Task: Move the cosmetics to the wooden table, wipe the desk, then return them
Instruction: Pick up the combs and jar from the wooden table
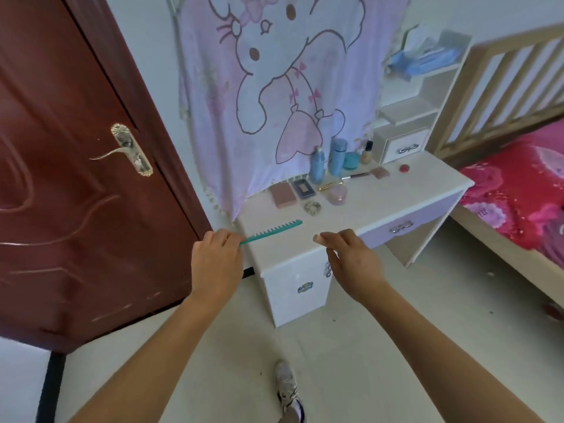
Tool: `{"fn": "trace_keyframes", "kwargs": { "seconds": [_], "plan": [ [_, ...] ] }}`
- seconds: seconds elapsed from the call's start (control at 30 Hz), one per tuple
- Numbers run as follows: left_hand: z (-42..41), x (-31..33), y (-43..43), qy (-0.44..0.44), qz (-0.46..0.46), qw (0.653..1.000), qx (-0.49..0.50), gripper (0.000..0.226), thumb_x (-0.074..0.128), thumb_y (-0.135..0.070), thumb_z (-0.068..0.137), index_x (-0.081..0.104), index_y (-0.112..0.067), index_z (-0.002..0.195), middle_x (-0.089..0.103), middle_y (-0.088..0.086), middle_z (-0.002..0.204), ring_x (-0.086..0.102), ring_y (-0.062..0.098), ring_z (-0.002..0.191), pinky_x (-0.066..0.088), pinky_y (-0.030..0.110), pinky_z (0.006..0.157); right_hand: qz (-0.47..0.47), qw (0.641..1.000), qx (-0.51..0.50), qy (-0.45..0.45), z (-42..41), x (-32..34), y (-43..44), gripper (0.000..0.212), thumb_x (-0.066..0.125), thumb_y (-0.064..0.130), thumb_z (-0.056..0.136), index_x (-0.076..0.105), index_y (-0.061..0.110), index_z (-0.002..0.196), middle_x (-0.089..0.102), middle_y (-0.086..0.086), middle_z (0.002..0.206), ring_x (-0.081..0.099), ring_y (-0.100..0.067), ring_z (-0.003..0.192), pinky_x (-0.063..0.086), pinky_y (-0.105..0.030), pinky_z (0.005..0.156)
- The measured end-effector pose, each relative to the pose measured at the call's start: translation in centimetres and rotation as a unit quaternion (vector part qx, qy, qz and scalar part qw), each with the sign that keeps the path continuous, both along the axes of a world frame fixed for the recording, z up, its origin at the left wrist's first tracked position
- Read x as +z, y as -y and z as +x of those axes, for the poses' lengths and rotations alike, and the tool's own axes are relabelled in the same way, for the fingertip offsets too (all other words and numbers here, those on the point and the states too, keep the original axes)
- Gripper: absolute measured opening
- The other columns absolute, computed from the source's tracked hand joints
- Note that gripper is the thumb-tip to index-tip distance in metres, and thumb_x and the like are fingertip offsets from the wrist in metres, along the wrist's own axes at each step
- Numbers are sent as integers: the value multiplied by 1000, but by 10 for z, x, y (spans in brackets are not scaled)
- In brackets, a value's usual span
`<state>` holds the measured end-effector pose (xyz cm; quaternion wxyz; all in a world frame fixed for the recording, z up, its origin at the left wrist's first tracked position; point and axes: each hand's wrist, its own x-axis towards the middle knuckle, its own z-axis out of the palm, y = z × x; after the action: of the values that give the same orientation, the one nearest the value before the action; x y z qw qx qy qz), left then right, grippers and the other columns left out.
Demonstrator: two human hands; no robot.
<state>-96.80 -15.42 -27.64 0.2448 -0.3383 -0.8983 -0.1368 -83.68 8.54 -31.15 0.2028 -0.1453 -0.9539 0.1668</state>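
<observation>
No brand or readable lettering could be made out on any item. Nearest, the left hand [215, 264] was seen clenched around the thin handle of a teal plastic comb [274, 231], whose toothed end lay over the near left corner of the glossy white desk [396, 193]. The right hand [351, 264] was held open and empty, fingers loosely spread, above the desk's near edge. Farther back, a flat pink compact [283, 195], a dark rectangular palette [303, 188], a crinkled hair tie [313, 207] and a round pink jar [337, 195] were laid out. Beyond them, two tall blue bottles [317, 165] were stood upright against a draped cloth [274, 87] printed with a cartoon animal.
</observation>
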Motion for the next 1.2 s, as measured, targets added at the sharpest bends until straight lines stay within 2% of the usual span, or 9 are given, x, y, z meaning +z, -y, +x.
{"fn": "trace_keyframes", "kwargs": {
  "seconds": [0.2, 0.33, 0.43, 0.53, 0.63, 0.8, 0.97, 1.07, 1.2],
  "plan": [
    [-88, -45, -102, 67, -7, 996, -59, 26, 74, 0, 68, 68, -14, 88, 63, 2, 82, 56, 27, 70, 40, 36, 57, 2, 999, -33, 39, -72, -21, -89, 33, 63, 8, 89, 67, 22, 118, 61, -5, 98, 63, -31, 76, 53, -38, 50],
    [-139, -79, -160, 120, -76, 986, -83, 26, 77, -4, 64, 65, -16, 83, 63, 0, 78, 56, 25, 70, 38, 34, 58, 6, 995, -72, 64, -120, -21, -141, 32, 69, 7, 86, 69, 19, 115, 64, -7, 96, 65, -31, 73, 51, -35, 50],
    [-162, -103, -194, 195, -112, 972, -71, 20, 72, -6, 72, 61, -17, 85, 66, -1, 75, 56, 23, 72, 34, 31, 61, -8, 992, -86, 96, -140, -34, -167, 33, 73, 6, 83, 70, 19, 113, 64, -8, 93, 65, -32, 65, 49, -34, 48],
    [-173, -128, -217, 250, -168, 951, -69, 20, 58, -7, 84, 61, -19, 99, 68, 0, 89, 56, 24, 86, 36, 34, 71, -40, 980, -90, 172, -149, -55, -186, 34, 64, 14, 92, 64, 23, 124, 63, -6, 105, 66, -32, 76, 51, -37, 59],
    [-186, -151, -235, 264, -227, 935, -68, 29, 56, -4, 83, 58, -21, 105, 67, 0, 97, 55, 25, 95, 41, 38, 79, -64, 963, -77, 250, -160, -75, -205, 40, 52, 21, 98, 52, 27, 137, 58, -4, 118, 65, -30, 92, 51, -37, 72],
    [-204, -174, -257, 282, -302, 908, -65, 31, 57, -1, 81, 55, -21, 105, 63, 1, 102, 52, 25, 102, 37, 40, 88, -123, 942, -40, 311, -191, -106, -234, 43, 49, 18, 97, 42, 25, 138, 56, -5, 117, 63, -32, 94, 51, -40, 76],
    [-224, -193, -266, 223, -333, 914, -64, 38, 81, 1, 58, 63, -12, 89, 64, 9, 81, 58, 30, 79, 48, 43, 76, -125, 932, 7, 339, -232, -138, -251, 22, 45, 21, 101, 49, 21, 123, 56, -6, 111, 63, -31, 85, 53, -39, 72],
    [-225, -201, -269, 231, -327, 916, -27, 40, 79, 1, 57, 66, -9, 94, 64, 16, 100, 59, 36, 93, 48, 48, 84, -122, 946, 30, 300, -251, -153, -257, 28, 49, 19, 100, 54, 16, 127, 54, -9, 123, 64, -32, 89, 54, -41, 73],
    [-194, -217, -265, 332, -297, 895, 31, 56, 74, -4, 65, 65, -8, 119, 54, 26, 130, 53, 43, 118, 47, 53, 93, -129, 930, 68, 339, -249, -174, -254, 44, 52, 23, 99, 46, 13, 141, 42, -12, 144, 53, -32, 119, 53, -45, 90]
  ]
}}
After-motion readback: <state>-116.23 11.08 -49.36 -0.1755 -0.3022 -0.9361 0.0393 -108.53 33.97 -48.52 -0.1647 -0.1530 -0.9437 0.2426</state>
